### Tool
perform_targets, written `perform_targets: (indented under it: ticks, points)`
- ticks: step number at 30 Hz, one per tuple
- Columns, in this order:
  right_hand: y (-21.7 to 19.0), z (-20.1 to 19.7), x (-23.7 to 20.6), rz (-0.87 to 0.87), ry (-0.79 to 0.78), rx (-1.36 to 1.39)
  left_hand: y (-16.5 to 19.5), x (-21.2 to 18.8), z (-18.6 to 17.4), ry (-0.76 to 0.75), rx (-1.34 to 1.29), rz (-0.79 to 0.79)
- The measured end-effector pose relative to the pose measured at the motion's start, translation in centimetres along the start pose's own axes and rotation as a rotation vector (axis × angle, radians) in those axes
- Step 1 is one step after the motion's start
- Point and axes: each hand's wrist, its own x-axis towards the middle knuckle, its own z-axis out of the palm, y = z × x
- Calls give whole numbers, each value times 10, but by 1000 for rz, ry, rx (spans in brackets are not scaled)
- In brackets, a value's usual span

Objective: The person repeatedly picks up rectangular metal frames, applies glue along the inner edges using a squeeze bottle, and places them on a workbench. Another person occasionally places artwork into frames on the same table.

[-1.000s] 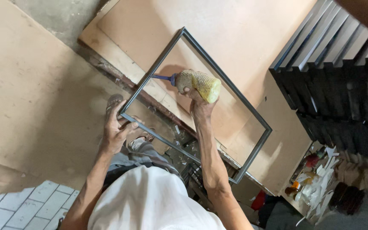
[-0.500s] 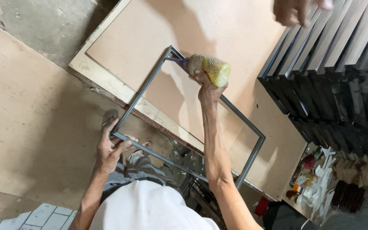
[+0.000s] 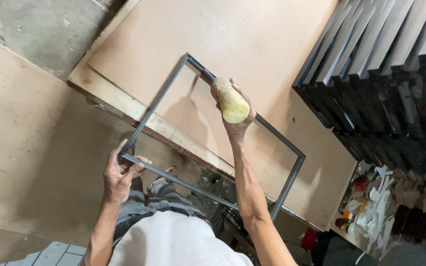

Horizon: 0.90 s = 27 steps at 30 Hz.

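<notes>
I hold a thin grey rectangular metal frame (image 3: 161,98) tilted in front of me. My left hand (image 3: 119,172) grips its near left corner. My right hand (image 3: 236,116) is closed around a yellowish tool with a netted, bulbous handle (image 3: 229,101), whose blue-tipped front end touches the frame's far bar near the top corner. The frame hangs over tan plywood sheets (image 3: 252,44).
A stack of dark grey metal frames (image 3: 385,74) leans at the right. Several small objects and white scraps (image 3: 371,202) lie on the floor at the lower right. A large plywood board (image 3: 30,148) covers the left; bare concrete (image 3: 40,29) shows at the top left.
My right hand has slid the tool along the frame's far bar, away from the top corner. Another person's hand at the top right is out of view now.
</notes>
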Motion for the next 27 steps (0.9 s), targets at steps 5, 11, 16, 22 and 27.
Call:
perform_targets:
  ticks: [5,11,16,22,27]
  points:
    - [1,-77,-32,61,73,-159,-2,-3,-1,-36,-37,30]
    - [-11,-176,-79,93,230,-322,6,2,-10,-73,-21,40]
    - [-7,-276,-126,93,365,-525,13,8,-13,-88,-15,47]
    - [11,-377,-177,359,586,-468,18,14,-16,-112,-22,52]
    - [11,-417,-186,190,565,-801,16,21,-26,-128,-74,-18]
